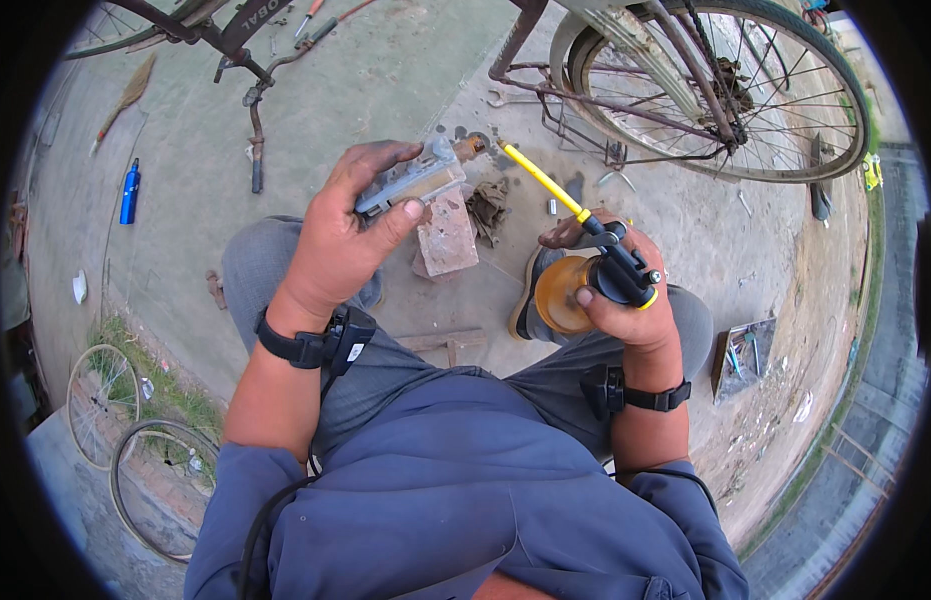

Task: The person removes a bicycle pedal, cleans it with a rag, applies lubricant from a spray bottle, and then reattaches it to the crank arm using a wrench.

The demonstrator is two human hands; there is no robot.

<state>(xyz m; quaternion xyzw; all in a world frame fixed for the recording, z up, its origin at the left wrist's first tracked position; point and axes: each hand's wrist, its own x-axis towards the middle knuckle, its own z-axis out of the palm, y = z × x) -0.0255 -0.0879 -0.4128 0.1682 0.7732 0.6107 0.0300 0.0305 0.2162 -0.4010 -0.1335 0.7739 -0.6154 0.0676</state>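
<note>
My left hand (pixel 345 220) grips a grey bicycle pedal (pixel 425 178) between thumb and fingers, above a reddish brick (pixel 448 243). In my right hand (pixel 640 310) is an oil can (pixel 562 297) with an amber body and black pump head. Its long yellow spout (pixel 545 182) points up and left, its tip a short way right of the pedal and apart from it. A crumpled dark rag (pixel 488 212) lies beside the brick. Oily dark stains (pixel 475 145) mark the ground just beyond the pedal.
A bicycle wheel (pixel 725 90) and frame lie at the far right, another bicycle frame (pixel 235 40) at the far left. A blue bottle (pixel 130 192) and a brush (pixel 130 95) are leftward; a tool tray (pixel 743 358) is right. Loose wheels (pixel 103 400) rest at lower left.
</note>
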